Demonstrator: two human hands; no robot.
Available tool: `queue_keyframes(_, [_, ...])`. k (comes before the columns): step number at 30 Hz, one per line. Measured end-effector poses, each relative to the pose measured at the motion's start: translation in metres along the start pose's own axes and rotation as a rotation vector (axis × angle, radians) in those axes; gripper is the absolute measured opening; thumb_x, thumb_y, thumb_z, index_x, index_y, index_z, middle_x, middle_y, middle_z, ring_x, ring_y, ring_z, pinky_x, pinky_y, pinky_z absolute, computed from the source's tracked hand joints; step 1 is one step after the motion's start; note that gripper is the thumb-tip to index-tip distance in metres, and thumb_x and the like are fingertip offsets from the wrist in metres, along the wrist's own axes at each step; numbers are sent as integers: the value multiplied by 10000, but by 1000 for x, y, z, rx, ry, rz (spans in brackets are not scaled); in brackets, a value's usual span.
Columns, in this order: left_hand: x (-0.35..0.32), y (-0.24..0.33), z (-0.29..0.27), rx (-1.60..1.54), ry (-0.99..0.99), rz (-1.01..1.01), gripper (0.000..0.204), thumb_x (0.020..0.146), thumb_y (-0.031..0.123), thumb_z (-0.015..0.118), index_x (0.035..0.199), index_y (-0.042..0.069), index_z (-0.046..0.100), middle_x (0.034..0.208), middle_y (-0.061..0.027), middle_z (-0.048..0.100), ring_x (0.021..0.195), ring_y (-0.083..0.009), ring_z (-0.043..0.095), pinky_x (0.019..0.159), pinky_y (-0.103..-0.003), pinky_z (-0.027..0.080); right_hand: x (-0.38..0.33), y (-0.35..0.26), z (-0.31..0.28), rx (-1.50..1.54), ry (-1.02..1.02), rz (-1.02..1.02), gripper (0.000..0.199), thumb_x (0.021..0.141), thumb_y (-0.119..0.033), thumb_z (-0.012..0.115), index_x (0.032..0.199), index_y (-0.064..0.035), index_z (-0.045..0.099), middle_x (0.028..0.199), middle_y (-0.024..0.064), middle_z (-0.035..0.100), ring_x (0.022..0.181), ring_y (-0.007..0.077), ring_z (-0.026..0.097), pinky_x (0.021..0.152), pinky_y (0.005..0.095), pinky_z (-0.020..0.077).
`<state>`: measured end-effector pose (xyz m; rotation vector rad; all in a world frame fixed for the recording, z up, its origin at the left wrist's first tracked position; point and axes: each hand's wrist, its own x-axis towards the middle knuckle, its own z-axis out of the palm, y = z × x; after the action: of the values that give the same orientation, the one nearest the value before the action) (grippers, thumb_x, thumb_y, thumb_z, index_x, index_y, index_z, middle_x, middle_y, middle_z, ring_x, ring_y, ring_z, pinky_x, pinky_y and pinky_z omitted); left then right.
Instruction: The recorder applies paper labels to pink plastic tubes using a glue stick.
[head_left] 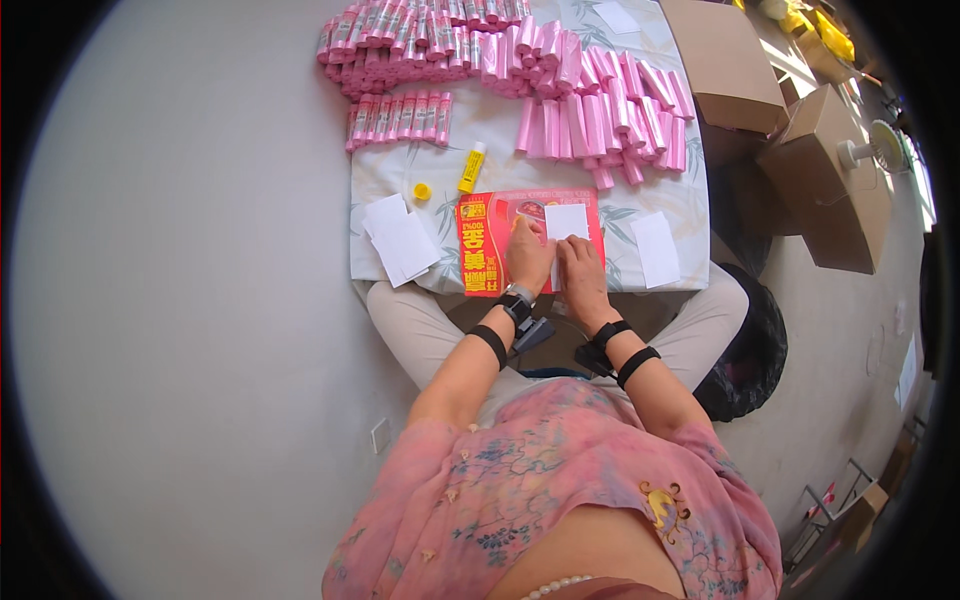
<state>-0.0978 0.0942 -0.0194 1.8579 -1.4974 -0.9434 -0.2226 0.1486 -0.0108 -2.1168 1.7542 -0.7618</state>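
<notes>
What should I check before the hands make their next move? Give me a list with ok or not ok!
1. Right hand at the white card: ok, fingers over its lower part.
2. Left hand touching that card: cannot tell, its fingertips are hard to see.
3. Card on the red sheet: ok.
4. Yellow cap on the yellow tube: not ok, it sits apart.
5. Spare cards in a neat stack: not ok, they're fanned out.
6. Glue on the card's underside: cannot tell, hidden.

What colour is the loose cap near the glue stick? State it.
Yellow; the loose cap shows best in the head view.
</notes>
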Motion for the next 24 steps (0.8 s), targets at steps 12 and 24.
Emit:
queue_keyframes(12, [123,-47,-84,496,366,188,561,732,249,853,1174,61,565,1133,-154,606,1132,-369,555,962,-491,467,-13,5,13,-37,-26,-42,445,830,-30,633,1266,23,560,1289,227,563,1219,406,533,1067,459,455])
queue_keyframes(24, [123,-28,-87,179,278,264,308,805,222,797,951,12,625,918,-160,656,887,-327,652,814,-439,517,-10,5,3,-171,-5,-133,391,832,-53,605,1209,51,589,1214,205,598,1166,367,550,1045,427,450])
